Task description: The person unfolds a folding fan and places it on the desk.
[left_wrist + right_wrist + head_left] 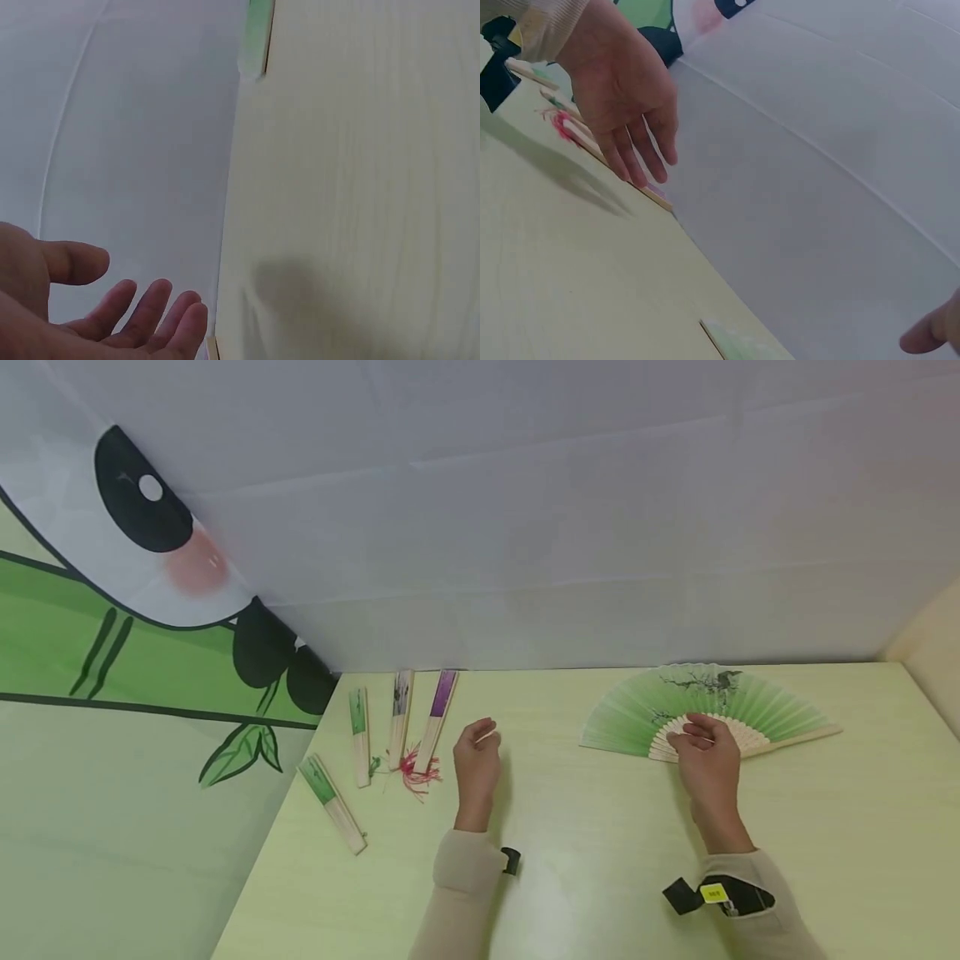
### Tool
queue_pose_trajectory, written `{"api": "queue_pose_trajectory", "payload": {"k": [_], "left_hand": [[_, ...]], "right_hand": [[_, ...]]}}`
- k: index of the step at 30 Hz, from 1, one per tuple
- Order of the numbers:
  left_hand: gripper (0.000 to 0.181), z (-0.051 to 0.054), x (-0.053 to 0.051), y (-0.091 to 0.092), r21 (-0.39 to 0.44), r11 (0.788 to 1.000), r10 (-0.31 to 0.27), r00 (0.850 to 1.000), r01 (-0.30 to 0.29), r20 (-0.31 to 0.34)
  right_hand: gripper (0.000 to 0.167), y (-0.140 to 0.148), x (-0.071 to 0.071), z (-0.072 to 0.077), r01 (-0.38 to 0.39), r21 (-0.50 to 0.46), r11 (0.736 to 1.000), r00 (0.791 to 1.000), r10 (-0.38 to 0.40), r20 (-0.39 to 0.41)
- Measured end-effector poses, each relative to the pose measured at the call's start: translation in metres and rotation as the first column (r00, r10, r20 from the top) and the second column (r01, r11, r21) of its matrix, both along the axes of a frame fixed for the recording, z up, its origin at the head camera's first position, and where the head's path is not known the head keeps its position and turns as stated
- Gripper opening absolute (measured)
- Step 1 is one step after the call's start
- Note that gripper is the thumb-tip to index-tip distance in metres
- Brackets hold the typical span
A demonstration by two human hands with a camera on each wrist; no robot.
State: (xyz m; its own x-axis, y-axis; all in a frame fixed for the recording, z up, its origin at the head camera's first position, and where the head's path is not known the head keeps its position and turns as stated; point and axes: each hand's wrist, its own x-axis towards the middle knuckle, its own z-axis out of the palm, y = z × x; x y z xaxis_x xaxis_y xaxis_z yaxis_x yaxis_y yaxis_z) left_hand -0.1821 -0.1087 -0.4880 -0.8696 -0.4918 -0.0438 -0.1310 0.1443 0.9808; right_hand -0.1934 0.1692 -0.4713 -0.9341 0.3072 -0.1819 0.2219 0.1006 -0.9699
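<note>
A green fan (787, 714) with a dark branch and bird design lies spread at the table's back right; its edge shows in the left wrist view (259, 37) and the right wrist view (739, 345). My right hand (711, 777) hovers in front of its ribs, fingers loosely bent, holding nothing; only a fingertip (930, 334) shows in the right wrist view. My left hand (477, 772) is raised between this fan and the folded ones, empty, its fingers loosely extended in the left wrist view (127, 326). Nearest to it is a folded purple fan (445, 693) with a pink tassel (417, 772).
Left of the purple fan lie a folded fan with a dark pattern (401, 710) and a folded green fan (359, 731). Another folded green fan (333, 802) slants nearer the table's left edge. A pale curtain (562, 543) borders the table's back.
</note>
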Motion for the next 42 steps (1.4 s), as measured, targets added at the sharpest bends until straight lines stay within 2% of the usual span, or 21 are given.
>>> {"api": "queue_pose_trajectory", "payload": {"k": [3,7,11,14,16,18,23,27,29,33,36,38,40,42], "left_hand": [[0.029,-0.002,0.001,-0.020,-0.141,0.989,0.051,0.999,-0.048,0.015],[0.031,-0.005,0.003,-0.045,-0.289,0.952,0.114,0.993,-0.097,0.042],[0.034,-0.009,0.004,-0.065,-0.433,0.895,0.144,0.988,-0.108,0.052],[0.038,-0.011,0.006,-0.076,-0.522,0.848,0.135,0.990,-0.096,0.036],[0.040,-0.011,0.008,-0.080,-0.556,0.828,0.120,0.992,-0.080,0.036],[0.041,-0.010,0.009,-0.083,-0.572,0.818,0.108,0.993,-0.066,0.040],[0.042,-0.012,0.010,-0.088,-0.614,0.789,0.095,0.990,-0.013,0.101],[0.039,-0.016,0.007,-0.092,-0.666,0.746,0.085,0.986,0.031,0.142],[0.037,-0.018,0.006,-0.094,-0.680,0.732,0.089,0.985,0.036,0.149],[0.030,-0.021,0.005,-0.097,-0.716,0.697,0.093,0.989,0.020,0.118],[0.026,-0.020,0.004,-0.097,-0.730,0.683,0.081,0.991,0.023,0.107],[0.026,-0.018,0.005,-0.097,-0.721,0.692,0.074,0.991,0.033,0.116],[0.028,-0.016,0.006,-0.097,-0.697,0.716,0.069,0.989,0.043,0.131],[0.034,-0.015,0.007,-0.096,-0.645,0.762,0.062,0.987,0.050,0.149]], "right_hand": [[0.045,-0.015,0.002,0.002,-0.080,-0.011,0.997,0.997,0.080,0.005],[0.045,-0.033,0.005,0.003,-0.172,-0.022,0.985,0.985,0.173,0.014],[0.046,-0.049,0.007,0.003,-0.233,-0.021,0.972,0.972,0.233,0.020],[0.045,-0.061,0.006,0.002,-0.253,-0.018,0.967,0.967,0.254,0.009],[0.044,-0.070,0.006,0.002,-0.259,-0.012,0.966,0.966,0.259,-0.002],[0.042,-0.078,0.006,0.001,-0.265,-0.004,0.964,0.964,0.265,-0.015],[0.040,-0.098,0.005,-0.001,-0.276,0.004,0.961,0.961,0.276,-0.028],[0.039,-0.115,0.006,-0.001,-0.298,-0.007,0.955,0.954,0.298,-0.039],[0.038,-0.122,0.006,-0.002,-0.314,-0.007,0.950,0.949,0.313,-0.040],[0.037,-0.136,0.006,-0.003,-0.342,0.013,0.940,0.939,0.342,-0.039],[0.037,-0.144,0.007,-0.004,-0.364,0.021,0.931,0.931,0.365,-0.029],[0.038,-0.148,0.007,-0.005,-0.381,0.024,0.924,0.924,0.381,-0.018],[0.038,-0.151,0.007,-0.007,-0.395,0.032,0.918,0.919,0.395,-0.008],[0.039,-0.154,0.006,-0.009,-0.410,0.042,0.911,0.912,0.410,-0.001]]}}
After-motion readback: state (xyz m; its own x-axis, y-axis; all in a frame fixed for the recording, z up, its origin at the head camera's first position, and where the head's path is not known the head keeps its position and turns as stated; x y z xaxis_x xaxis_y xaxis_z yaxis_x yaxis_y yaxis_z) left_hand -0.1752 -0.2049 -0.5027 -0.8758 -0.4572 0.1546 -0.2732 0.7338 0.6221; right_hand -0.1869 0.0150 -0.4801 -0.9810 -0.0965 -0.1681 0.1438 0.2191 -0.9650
